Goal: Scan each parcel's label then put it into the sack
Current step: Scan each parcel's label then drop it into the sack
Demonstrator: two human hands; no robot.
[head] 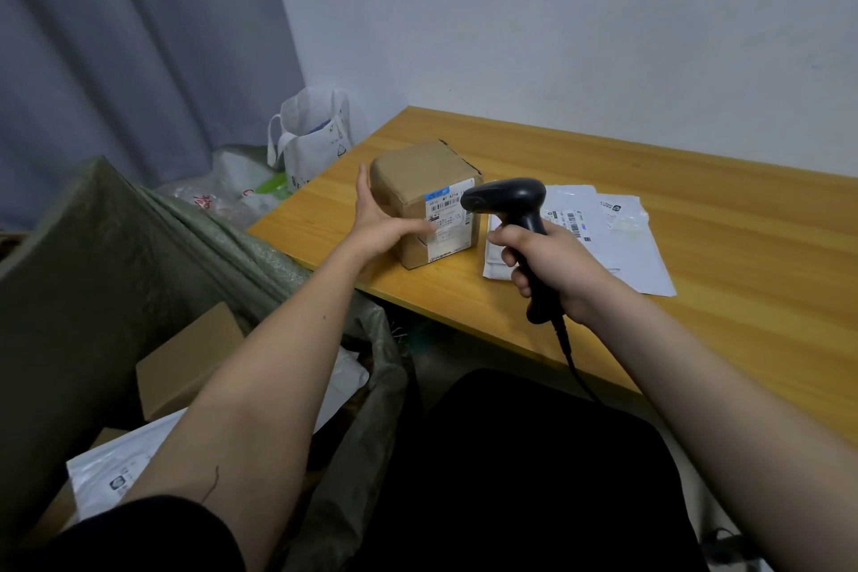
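Cardboard is what you are working on: the brown parcel (425, 200) sits on the worktop (696, 255) with its label (448, 218) turned toward you. Your left hand (383, 225) lies flat against the parcel's left side, fingers straight and thumb touching the label, probably to keep it from sliding. Your right hand (543, 265) has its grip wrapped round the handle of the black scanner (506, 204), whose head points at the label from just right of the parcel. White mailers (617, 242) lie right of the parcel, likely waiting their turn. Left of and below the parcel, the green sack (93, 274) stands open, already holding parcels.
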